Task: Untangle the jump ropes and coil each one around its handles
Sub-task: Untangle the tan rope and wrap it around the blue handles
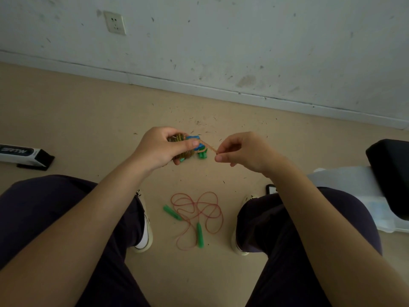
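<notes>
Overhead, left hand grips coiled rope bundle; right hand pinches its tail

I count two jump ropes: one coiled bundle, one loose rope on the floor with two green handles. Two hands, two shoes.

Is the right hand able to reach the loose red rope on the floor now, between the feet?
Probably not at once. The right hand pinches the rope end coming from the coiled bundle that the left hand grips. The red rope lies uncovered below between the shoes, so the way looks free once it lets go.
</notes>
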A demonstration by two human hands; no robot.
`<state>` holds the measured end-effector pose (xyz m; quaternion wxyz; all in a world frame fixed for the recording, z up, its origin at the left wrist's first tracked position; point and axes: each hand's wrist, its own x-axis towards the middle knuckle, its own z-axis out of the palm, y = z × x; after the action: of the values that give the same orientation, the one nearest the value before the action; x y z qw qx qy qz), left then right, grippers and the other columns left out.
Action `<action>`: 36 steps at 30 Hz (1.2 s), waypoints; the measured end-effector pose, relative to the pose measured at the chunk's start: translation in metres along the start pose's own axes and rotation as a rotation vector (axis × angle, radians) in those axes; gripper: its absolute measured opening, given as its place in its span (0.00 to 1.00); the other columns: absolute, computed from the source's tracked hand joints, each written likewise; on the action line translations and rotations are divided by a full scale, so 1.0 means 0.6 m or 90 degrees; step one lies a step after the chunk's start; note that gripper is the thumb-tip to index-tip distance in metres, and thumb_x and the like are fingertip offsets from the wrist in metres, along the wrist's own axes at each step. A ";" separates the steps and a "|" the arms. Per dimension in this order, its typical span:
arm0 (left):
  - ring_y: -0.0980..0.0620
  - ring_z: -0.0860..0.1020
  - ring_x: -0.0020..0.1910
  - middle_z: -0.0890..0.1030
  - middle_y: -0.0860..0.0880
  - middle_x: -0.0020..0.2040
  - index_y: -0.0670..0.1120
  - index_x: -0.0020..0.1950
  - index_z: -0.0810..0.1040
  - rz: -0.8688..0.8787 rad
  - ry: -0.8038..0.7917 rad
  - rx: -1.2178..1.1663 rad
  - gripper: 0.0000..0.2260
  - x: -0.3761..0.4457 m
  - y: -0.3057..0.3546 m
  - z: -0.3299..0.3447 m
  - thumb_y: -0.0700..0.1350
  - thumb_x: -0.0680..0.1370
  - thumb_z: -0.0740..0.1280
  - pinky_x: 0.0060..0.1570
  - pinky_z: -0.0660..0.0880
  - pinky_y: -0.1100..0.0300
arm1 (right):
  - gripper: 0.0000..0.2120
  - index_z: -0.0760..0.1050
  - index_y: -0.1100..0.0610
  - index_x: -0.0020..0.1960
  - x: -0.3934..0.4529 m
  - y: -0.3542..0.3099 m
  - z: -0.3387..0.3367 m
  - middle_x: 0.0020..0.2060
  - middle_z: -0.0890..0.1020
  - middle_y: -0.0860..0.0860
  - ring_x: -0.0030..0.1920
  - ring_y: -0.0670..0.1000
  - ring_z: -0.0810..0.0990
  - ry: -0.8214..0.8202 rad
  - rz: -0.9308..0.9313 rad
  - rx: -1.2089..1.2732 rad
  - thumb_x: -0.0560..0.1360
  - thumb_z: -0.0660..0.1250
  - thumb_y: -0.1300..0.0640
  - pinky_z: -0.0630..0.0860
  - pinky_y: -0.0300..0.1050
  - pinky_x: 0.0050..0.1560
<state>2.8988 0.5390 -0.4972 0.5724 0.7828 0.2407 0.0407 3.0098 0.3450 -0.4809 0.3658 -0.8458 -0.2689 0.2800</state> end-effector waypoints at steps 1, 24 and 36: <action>0.53 0.78 0.27 0.83 0.50 0.34 0.48 0.51 0.84 0.000 -0.002 0.000 0.12 0.000 0.000 0.000 0.52 0.71 0.77 0.21 0.66 0.69 | 0.09 0.82 0.55 0.45 0.000 0.000 -0.002 0.34 0.81 0.48 0.34 0.44 0.76 0.004 -0.004 -0.028 0.68 0.78 0.53 0.77 0.40 0.38; 0.55 0.79 0.30 0.83 0.54 0.31 0.50 0.57 0.83 -0.003 -0.076 0.036 0.17 -0.002 -0.003 0.014 0.55 0.72 0.76 0.23 0.67 0.66 | 0.07 0.80 0.65 0.46 0.004 -0.007 0.027 0.31 0.82 0.55 0.31 0.48 0.78 0.070 -0.020 0.273 0.70 0.76 0.65 0.74 0.39 0.31; 0.53 0.79 0.29 0.83 0.51 0.31 0.50 0.54 0.83 -0.003 -0.058 0.011 0.14 -0.003 -0.002 0.015 0.53 0.72 0.77 0.21 0.66 0.66 | 0.05 0.81 0.55 0.41 0.004 -0.006 0.045 0.33 0.82 0.49 0.32 0.42 0.77 0.152 -0.078 0.147 0.70 0.76 0.61 0.72 0.33 0.34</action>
<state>2.9000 0.5307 -0.5010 0.5763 0.7879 0.2169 0.0016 2.9926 0.3616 -0.4942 0.5061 -0.8076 -0.2408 0.1837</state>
